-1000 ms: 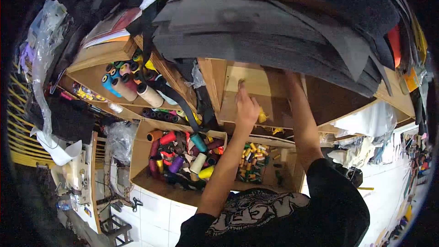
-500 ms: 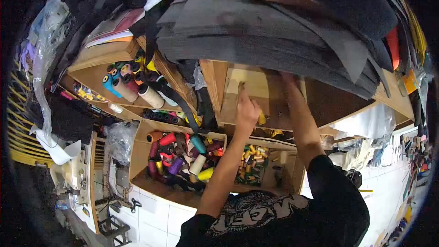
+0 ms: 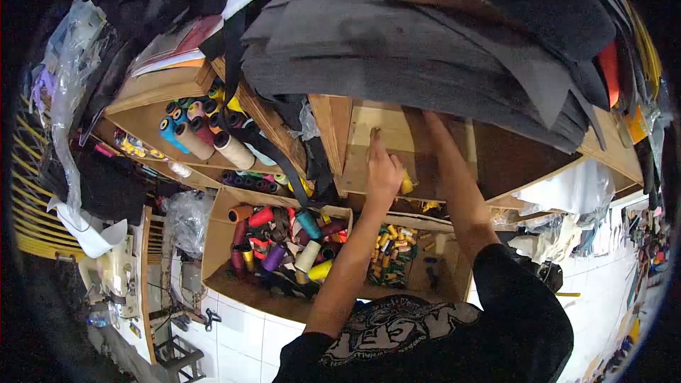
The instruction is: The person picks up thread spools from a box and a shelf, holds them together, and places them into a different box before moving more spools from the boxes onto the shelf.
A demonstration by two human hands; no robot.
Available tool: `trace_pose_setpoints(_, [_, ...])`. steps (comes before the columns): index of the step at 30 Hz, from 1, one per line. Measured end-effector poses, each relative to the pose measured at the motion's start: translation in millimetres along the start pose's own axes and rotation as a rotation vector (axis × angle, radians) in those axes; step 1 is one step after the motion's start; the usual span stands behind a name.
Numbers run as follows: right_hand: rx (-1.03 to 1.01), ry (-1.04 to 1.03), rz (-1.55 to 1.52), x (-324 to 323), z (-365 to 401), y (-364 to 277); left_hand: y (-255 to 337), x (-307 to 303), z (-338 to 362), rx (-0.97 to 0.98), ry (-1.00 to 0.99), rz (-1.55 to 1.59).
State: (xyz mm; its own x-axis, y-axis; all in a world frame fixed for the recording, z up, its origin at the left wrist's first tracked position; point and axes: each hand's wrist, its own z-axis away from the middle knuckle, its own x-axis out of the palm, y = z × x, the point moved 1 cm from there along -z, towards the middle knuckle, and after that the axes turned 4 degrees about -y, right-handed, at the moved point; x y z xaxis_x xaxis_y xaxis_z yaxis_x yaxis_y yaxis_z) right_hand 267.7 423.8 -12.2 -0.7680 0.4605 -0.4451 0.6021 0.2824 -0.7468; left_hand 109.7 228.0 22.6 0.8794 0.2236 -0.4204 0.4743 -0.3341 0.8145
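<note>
My left hand [image 3: 384, 176] is inside a wooden shelf compartment [image 3: 330, 117], its index finger stretched toward the pale back board. The other fingers are curled around a small yellow thread spool [image 3: 406, 183], which sticks out on the right side of the hand. My right arm reaches deeper into the same compartment. Only the wrist end of my right hand [image 3: 433, 125] shows; its fingers are hidden behind the overhanging stack of dark grey sheets [image 3: 397, 71], so what they touch cannot be made out.
Below the shelf, a cardboard box [image 3: 284, 303] holds large coloured thread cones and, on its right, several small spools [image 3: 392, 252]. More thread cones [image 3: 234, 150] fill the left compartment. A sewing machine [image 3: 117, 284] stands at far left. A black strap [image 3: 273, 152] hangs before the shelf.
My right hand has slid slightly left and farther behind the grey sheets. My left hand stays almost in place with the yellow spool.
</note>
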Motion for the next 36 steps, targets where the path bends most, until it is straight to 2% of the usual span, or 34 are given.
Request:
trace_pose_setpoints(4, [0.000, -0.001, 0.022, 4.2, -0.6, 1.9, 0.0, 0.7, 1.2, -0.078, -0.045, 0.028])
trace_pose_setpoints(7, [-0.006, -0.003, 0.023, 1.7, 3.6, 4.3, -2.2, 0.7, 1.5, 0.029, 0.018, 0.044])
trace_pose_setpoints(13, [-0.077, -0.020, -0.066, -38.3, 34.0, -13.9, -5.1, 2.6, -0.4, 0.066, 0.032, -0.048])
trace_pose_setpoints(14, [-0.027, -0.143, -0.019, -50.2, 44.1, -25.5, -4.1, 4.8, 0.2, -0.009, 0.034, -0.074])
trace_pose_setpoints(15, [0.032, -0.279, 0.026, -62.1, 55.1, -40.7, 10.4, -7.1, -3.1, -0.237, -0.101, 0.026])
trace_pose_setpoints(16, [0.081, -0.512, 0.176, -80.1, 65.6, -78.6, 39.6, -31.8, -11.2, -0.461, -0.236, 0.126])
trace_pose_setpoints(17, [0.092, -0.753, 0.330, -98.5, 76.6, -117.0, 32.7, -28.0, -8.4, -0.431, -0.176, 0.175])
trace_pose_setpoints(19, [0.066, -0.835, 0.392, -102.6, 116.8, -114.0, 18.9, -20.3, -2.6, -0.360, -0.064, 0.268])
trace_pose_setpoints(21, [0.042, -0.830, 0.491, -100.0, 144.2, -126.0, -4.1, -7.4, -1.1, -0.141, 0.108, 0.239])
trace_pose_setpoints(22, [0.032, -0.825, 0.542, -99.1, 151.9, -131.2, -14.7, -6.0, -0.3, -0.112, 0.100, 0.220])
trace_pose_setpoints(25, [0.092, -0.932, 0.591, -102.7, 151.2, -146.8, -20.9, -4.5, -2.4, -0.133, 0.098, 0.562])
trace_pose_setpoints(26, [-0.123, -0.866, 0.517, -93.0, 155.8, -112.1, -21.9, -5.5, -1.9, -0.077, 0.093, 0.460])
trace_pose_setpoints(29, [0.096, -0.733, -0.050, -109.8, 114.5, -104.7, -15.3, -9.3, -1.8, -0.122, 0.041, 0.381])
trace_pose_setpoints(30, [0.125, -0.600, -0.164, -109.6, 102.8, -97.5, -16.8, -1.9, -5.5, -0.065, 0.107, 0.493])
trace_pose_setpoints(31, [0.135, -0.448, -0.259, -107.6, 89.7, -89.1, -21.3, 0.4, -2.3, -0.068, 0.111, 0.430])
trace_pose_setpoints(32, [0.126, -0.305, -0.332, -105.6, 76.9, -79.4, -10.0, -6.5, -1.9, -0.071, 0.116, 0.366])
trace_pose_setpoints(36, [0.051, -0.055, -0.242, -83.6, 43.5, -42.3, -6.3, -6.5, -2.6, -0.119, 0.096, 0.318])
